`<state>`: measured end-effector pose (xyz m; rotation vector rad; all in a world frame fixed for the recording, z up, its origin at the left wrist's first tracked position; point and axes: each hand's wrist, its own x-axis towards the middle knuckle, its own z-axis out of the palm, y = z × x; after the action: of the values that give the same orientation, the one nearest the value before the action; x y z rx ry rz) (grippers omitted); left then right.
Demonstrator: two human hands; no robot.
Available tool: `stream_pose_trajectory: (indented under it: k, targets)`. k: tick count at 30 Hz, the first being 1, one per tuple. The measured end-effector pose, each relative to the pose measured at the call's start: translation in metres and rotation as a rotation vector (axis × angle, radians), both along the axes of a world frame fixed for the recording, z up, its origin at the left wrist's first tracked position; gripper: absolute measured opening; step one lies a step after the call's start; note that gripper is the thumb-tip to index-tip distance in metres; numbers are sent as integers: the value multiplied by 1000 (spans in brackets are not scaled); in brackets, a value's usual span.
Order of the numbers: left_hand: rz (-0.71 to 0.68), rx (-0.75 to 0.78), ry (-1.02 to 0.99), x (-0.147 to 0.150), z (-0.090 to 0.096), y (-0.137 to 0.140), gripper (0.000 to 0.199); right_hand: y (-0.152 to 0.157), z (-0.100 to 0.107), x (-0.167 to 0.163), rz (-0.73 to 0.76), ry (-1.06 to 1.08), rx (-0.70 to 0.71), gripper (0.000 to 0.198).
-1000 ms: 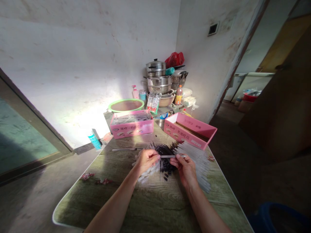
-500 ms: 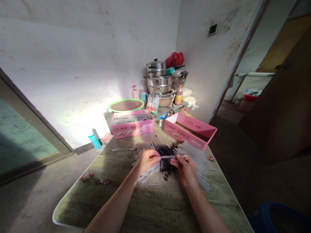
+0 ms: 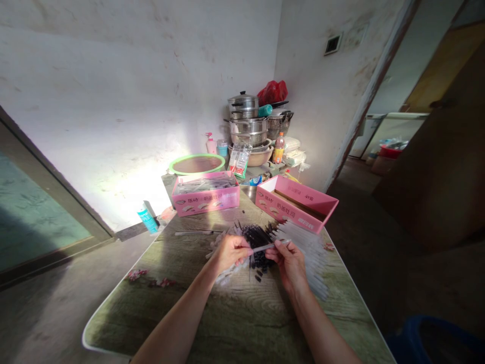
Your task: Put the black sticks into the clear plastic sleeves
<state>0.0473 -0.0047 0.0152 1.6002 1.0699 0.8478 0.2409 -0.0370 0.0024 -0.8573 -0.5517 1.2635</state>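
A slim pale tube spans the gap between my hands, slightly tilted with its right end higher. My left hand pinches its left end between thumb and fingers. Near the other end, my right hand grips it with closed fingertips. Beneath the tube lies a heap of small black parts. A pile of short whitish pieces is partly hidden by my left hand. Beside my right hand, many long translucent tubes lie spread out, roughly parallel.
On the wood-patterned table stand a pink box filled with pale tubes and a second pink box, its bottom partly visible. Behind them are stacked steel pots, a green-rimmed round sieve and an orange-labelled bottle.
The tube has tilted, its left end dipping a little and its right end rising. My left hand has shifted slightly down; my right hand has barely moved.
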Motion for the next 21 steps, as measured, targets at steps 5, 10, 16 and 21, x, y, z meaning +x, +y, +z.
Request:
stream_pose_trajectory:
  k: [5, 10, 16, 21]
  targets:
    - [-22, 37, 57, -1, 1, -2, 32, 0, 1, -1, -9, 0, -17, 35]
    - [-6, 25, -15, 1, 2, -2, 28, -3, 6, -3, 54, 17, 1, 30]
    - [3, 37, -37, 3, 0, -3, 27, -5, 6, -5, 171, -4, 46, 30]
    - [-11, 109, 10, 2, 1, -2, 22, -3, 5, -1, 120, -35, 20, 23]
